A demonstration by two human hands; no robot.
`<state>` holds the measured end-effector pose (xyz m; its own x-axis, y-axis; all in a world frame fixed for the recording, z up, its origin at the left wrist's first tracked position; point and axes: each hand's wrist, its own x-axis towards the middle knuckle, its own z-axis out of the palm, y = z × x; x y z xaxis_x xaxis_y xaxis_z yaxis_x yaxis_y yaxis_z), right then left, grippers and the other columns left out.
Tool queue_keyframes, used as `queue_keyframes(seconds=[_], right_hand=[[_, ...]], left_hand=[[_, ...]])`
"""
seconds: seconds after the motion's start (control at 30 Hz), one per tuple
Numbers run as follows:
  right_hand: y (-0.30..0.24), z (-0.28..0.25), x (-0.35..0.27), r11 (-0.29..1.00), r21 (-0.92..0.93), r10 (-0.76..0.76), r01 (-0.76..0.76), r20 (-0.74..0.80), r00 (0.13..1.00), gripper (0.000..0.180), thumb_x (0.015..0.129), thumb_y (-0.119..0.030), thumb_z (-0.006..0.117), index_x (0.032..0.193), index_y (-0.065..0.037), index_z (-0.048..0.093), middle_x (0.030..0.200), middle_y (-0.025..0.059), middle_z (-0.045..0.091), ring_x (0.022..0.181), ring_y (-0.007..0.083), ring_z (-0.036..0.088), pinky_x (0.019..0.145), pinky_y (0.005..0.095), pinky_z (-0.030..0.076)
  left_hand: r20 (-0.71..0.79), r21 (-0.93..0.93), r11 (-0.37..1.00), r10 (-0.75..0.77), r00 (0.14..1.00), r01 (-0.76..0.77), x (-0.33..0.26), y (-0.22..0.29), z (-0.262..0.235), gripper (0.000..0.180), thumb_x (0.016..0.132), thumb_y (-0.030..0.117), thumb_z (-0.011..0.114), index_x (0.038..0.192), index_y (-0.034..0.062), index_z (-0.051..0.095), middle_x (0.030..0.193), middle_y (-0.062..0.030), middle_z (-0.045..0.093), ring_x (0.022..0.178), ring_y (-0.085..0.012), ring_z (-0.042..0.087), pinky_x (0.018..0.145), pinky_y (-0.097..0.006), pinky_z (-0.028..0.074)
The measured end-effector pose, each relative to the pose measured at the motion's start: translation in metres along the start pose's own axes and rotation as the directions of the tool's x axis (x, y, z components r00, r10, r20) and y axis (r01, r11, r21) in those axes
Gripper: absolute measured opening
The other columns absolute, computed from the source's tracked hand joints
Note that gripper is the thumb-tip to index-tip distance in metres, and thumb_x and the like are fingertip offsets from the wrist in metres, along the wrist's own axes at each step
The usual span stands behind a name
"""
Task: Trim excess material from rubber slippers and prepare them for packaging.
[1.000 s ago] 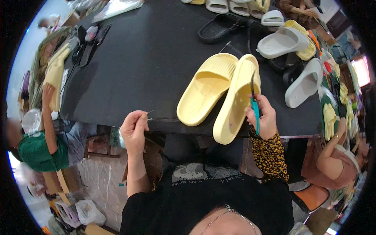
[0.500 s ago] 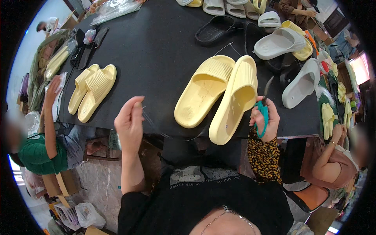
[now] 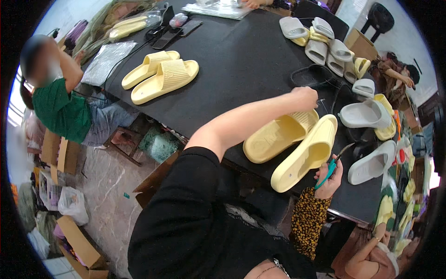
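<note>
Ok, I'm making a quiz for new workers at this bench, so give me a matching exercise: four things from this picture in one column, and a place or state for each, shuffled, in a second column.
Things:
1. Green scissors
2. Left hand
3. Yellow pair of slippers
4. Grey slipper

Places or states:
A. Lying alone on the far left part of the black table
B. Held in the right hand
C. Stretched out over the near yellow slippers
D. On the table to the right of the near yellow slippers

Pairs: 1-B, 2-C, 3-A, 4-D
</note>
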<state>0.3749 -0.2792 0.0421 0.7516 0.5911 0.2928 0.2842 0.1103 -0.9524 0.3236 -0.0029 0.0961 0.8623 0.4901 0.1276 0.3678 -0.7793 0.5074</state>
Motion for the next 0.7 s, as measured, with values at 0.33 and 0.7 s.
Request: queue_keyframes(seconds=[0.33, 0.7], right_hand=[[-0.01, 0.005, 0.0, 0.994, -0.107, -0.014, 0.015, 0.008, 1.0, 0.042, 0.09, -0.013, 0.061, 0.127, 0.001, 0.048, 0.083, 0.0016, 0.058, 0.057, 0.0042, 0.049, 0.048, 0.0179, 0.042], [-0.005, 0.003, 0.0, 0.988, -0.152, -0.005, 0.007, 0.012, 1.0, 0.043, 0.09, -0.013, 0.06, 0.129, -0.001, 0.047, 0.084, 0.0031, 0.058, 0.062, 0.007, 0.053, 0.053, 0.0205, 0.045]], left_hand=[[-0.307, -0.888, 0.423, -0.26, 0.915, -0.178, -0.002, 0.008, -0.054, 0.022, 0.081, 0.019, 0.059, 0.069, 0.0015, 0.061, 0.061, -0.0057, 0.056, 0.045, -0.0141, 0.049, 0.046, -0.029, 0.043], [-0.616, -0.564, 0.826, -0.399, 0.679, -0.026, -0.284, -0.07, -0.127, 0.027, 0.091, 0.022, 0.051, 0.074, 0.0021, 0.058, 0.063, -0.0001, 0.052, 0.054, -0.0063, 0.046, 0.05, -0.02, 0.036]])
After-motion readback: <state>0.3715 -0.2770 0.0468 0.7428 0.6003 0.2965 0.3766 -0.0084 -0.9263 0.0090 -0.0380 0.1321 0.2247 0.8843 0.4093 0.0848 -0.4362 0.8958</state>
